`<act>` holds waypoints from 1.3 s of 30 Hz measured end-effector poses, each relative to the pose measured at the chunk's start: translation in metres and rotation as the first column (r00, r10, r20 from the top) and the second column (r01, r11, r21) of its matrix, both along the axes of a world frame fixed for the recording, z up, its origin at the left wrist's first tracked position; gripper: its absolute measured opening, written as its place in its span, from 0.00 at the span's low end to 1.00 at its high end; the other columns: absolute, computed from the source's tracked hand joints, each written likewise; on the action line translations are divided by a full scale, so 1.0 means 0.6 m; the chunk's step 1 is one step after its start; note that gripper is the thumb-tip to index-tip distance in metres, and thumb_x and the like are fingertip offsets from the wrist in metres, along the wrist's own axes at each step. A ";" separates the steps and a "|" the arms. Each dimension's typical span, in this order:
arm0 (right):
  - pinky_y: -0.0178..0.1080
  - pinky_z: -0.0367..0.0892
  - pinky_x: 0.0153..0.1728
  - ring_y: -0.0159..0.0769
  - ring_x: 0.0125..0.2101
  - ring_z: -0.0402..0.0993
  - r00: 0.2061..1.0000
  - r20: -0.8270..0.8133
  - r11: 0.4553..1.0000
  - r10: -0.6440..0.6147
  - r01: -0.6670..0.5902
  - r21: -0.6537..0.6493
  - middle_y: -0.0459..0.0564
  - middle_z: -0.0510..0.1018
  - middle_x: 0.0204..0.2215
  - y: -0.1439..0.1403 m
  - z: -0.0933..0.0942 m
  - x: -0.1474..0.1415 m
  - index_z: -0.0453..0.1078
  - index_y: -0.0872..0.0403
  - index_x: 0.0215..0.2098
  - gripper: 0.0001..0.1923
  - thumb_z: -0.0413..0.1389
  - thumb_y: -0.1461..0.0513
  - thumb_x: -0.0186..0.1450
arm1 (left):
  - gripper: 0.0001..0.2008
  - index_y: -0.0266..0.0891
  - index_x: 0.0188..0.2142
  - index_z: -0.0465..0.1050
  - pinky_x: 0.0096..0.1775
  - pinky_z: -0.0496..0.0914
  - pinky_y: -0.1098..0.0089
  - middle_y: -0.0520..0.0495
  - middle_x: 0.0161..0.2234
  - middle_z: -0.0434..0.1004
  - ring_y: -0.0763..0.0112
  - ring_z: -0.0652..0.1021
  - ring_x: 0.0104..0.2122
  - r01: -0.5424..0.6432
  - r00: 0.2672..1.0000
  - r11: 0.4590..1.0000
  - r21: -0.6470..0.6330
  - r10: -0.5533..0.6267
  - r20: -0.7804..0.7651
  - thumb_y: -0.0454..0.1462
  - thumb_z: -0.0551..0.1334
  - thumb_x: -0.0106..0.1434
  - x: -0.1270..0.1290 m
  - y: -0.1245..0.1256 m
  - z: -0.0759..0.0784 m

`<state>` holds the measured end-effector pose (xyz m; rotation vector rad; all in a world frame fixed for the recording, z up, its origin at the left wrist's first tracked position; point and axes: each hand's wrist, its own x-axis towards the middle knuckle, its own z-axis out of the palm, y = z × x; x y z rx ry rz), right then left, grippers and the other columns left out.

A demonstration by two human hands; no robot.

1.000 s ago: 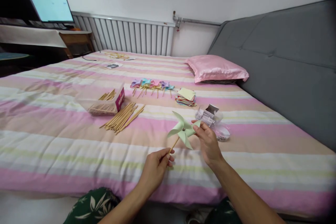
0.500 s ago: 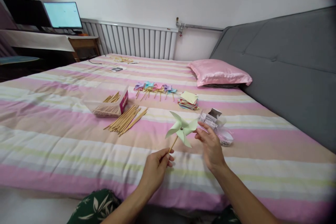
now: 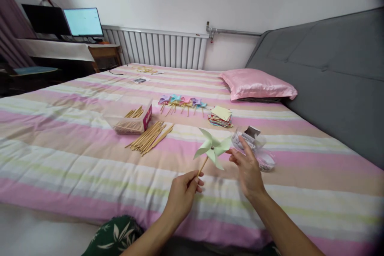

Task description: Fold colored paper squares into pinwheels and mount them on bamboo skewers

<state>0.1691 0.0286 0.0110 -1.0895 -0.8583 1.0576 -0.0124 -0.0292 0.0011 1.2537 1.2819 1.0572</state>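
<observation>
My left hand point(image 3: 183, 192) pinches the lower end of a thin wooden stick that carries a pale green paper pinwheel point(image 3: 212, 148), held upright over the striped bed. My right hand point(image 3: 247, 168) is beside the pinwheel with its fingers spread, fingertips touching the right blade. Just beyond my right hand lies a clear plastic bag of small parts point(image 3: 255, 148).
On the striped bedspread point(image 3: 75, 156) lie a bundle of wooden sticks point(image 3: 150, 138), an open box of sticks point(image 3: 132, 119), a row of finished coloured pinwheels point(image 3: 183, 102) and a stack of coloured paper point(image 3: 221, 116). A pink pillow point(image 3: 258, 85) and grey headboard point(image 3: 330, 72) stand to the right.
The view has tilted up and shifted left a little. My right hand's fingers have opened from pinching the blade to touching it with spread fingertips; the pinwheel stays in my left hand.
</observation>
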 end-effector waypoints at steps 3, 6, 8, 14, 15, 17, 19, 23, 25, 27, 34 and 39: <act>0.39 0.60 0.40 0.32 0.30 0.69 1.000 0.000 1.000 0.020 -0.020 -0.018 0.43 0.76 0.26 -0.001 -0.003 -0.002 0.57 0.46 0.60 0.34 0.60 0.56 0.56 | 0.16 0.31 0.40 0.74 0.34 0.70 0.67 0.43 0.30 0.76 0.69 0.75 0.27 0.008 1.000 1.000 0.002 -0.008 -0.010 0.39 0.54 0.59 0.000 -0.001 0.000; 0.39 0.60 0.40 0.34 0.31 0.69 0.999 0.006 0.999 0.032 -0.031 -0.030 0.43 0.76 0.25 -0.003 -0.001 -0.004 0.57 0.46 0.59 0.34 0.60 0.56 0.56 | 0.16 0.31 0.40 0.73 0.34 0.70 0.66 0.42 0.30 0.75 0.69 0.75 0.27 0.007 1.000 1.000 -0.003 -0.007 -0.010 0.39 0.54 0.59 0.000 0.000 0.000; 0.40 0.60 0.41 0.34 0.31 0.69 0.999 0.009 0.999 0.039 -0.039 -0.018 0.44 0.76 0.26 -0.005 0.002 -0.004 0.56 0.47 0.60 0.35 0.60 0.56 0.57 | 0.16 0.31 0.40 0.73 0.34 0.70 0.66 0.42 0.30 0.75 0.69 0.75 0.27 0.002 1.000 1.000 -0.002 -0.002 -0.005 0.39 0.54 0.59 -0.001 0.001 0.001; 0.40 0.60 0.39 0.35 0.31 0.69 1.000 0.010 1.000 -0.004 0.004 -0.004 0.45 0.77 0.28 0.001 0.003 -0.001 0.54 0.49 0.61 0.38 0.60 0.55 0.55 | 0.16 0.30 0.40 0.73 0.33 0.69 0.67 0.43 0.29 0.75 0.69 0.74 0.27 -0.005 1.000 1.000 -0.007 0.005 0.000 0.38 0.54 0.59 -0.003 0.002 0.003; 0.40 0.60 0.38 0.35 0.31 0.69 1.000 0.005 1.000 -0.008 0.008 -0.011 0.45 0.77 0.27 0.003 0.002 0.000 0.55 0.49 0.61 0.38 0.61 0.55 0.55 | 0.16 0.30 0.40 0.73 0.33 0.69 0.67 0.43 0.29 0.75 0.69 0.74 0.27 -0.005 1.000 1.000 -0.010 0.005 0.002 0.38 0.54 0.59 -0.003 0.001 0.003; 0.39 0.60 0.38 0.34 0.30 0.68 1.000 0.000 1.000 -0.007 0.007 -0.024 0.44 0.77 0.27 0.006 0.000 0.001 0.55 0.48 0.61 0.38 0.61 0.55 0.54 | 0.16 0.30 0.40 0.73 0.33 0.69 0.67 0.43 0.29 0.74 0.69 0.74 0.26 -0.009 1.000 1.000 -0.017 0.009 0.005 0.38 0.53 0.59 -0.003 0.001 0.004; 0.38 0.60 0.38 0.33 0.30 0.68 1.000 0.001 0.999 -0.004 0.004 -0.033 0.44 0.77 0.27 0.007 0.001 0.001 0.54 0.49 0.61 0.39 0.61 0.55 0.54 | 0.16 0.29 0.40 0.73 0.33 0.69 0.67 0.42 0.29 0.74 0.69 0.74 0.26 -0.008 1.000 1.000 -0.019 0.008 0.003 0.38 0.53 0.59 -0.002 0.001 0.006; 0.39 0.60 0.38 0.33 0.30 0.68 1.000 0.013 0.999 -0.001 0.002 -0.047 0.44 0.78 0.27 0.005 0.001 0.000 0.55 0.48 0.61 0.37 0.61 0.55 0.55 | 0.16 0.29 0.40 0.73 0.34 0.69 0.66 0.42 0.29 0.74 0.69 0.74 0.26 -0.008 1.000 1.000 -0.022 0.008 -0.007 0.37 0.53 0.59 -0.001 0.000 0.008; 0.39 0.60 0.38 0.33 0.30 0.68 1.000 0.016 0.999 0.011 -0.010 -0.043 0.44 0.78 0.28 0.005 -0.002 0.000 0.56 0.47 0.60 0.36 0.61 0.55 0.55 | 0.15 0.29 0.39 0.73 0.34 0.69 0.66 0.42 0.29 0.74 0.69 0.74 0.26 -0.010 1.000 1.000 -0.023 0.009 -0.012 0.37 0.53 0.58 -0.001 -0.001 0.008; 0.38 0.60 0.38 0.32 0.30 0.68 1.000 0.015 0.999 0.021 -0.020 -0.040 0.44 0.78 0.28 0.006 -0.006 0.001 0.56 0.46 0.60 0.36 0.61 0.55 0.56 | 0.15 0.29 0.39 0.73 0.34 0.69 0.67 0.43 0.29 0.74 0.69 0.74 0.26 -0.009 1.000 1.000 -0.023 0.009 -0.015 0.36 0.52 0.59 -0.001 -0.002 0.008; 0.37 0.61 0.39 0.30 0.28 0.66 0.999 0.016 0.997 0.046 -0.045 -0.059 0.44 0.78 0.29 0.003 -0.009 0.003 0.55 0.46 0.61 0.36 0.60 0.54 0.56 | 0.15 0.30 0.39 0.73 0.34 0.69 0.67 0.43 0.29 0.74 0.69 0.74 0.26 0.000 1.000 1.000 -0.009 0.000 -0.011 0.37 0.52 0.59 -0.002 -0.001 0.008; 0.37 0.62 0.40 0.30 0.28 0.66 0.998 0.026 0.995 0.049 -0.047 -0.083 0.45 0.78 0.29 0.002 -0.012 -0.005 0.54 0.47 0.61 0.37 0.60 0.53 0.56 | 0.14 0.31 0.39 0.73 0.34 0.69 0.67 0.44 0.29 0.74 0.70 0.74 0.26 -0.031 0.999 0.999 -0.008 0.031 0.006 0.37 0.53 0.59 -0.009 0.004 0.012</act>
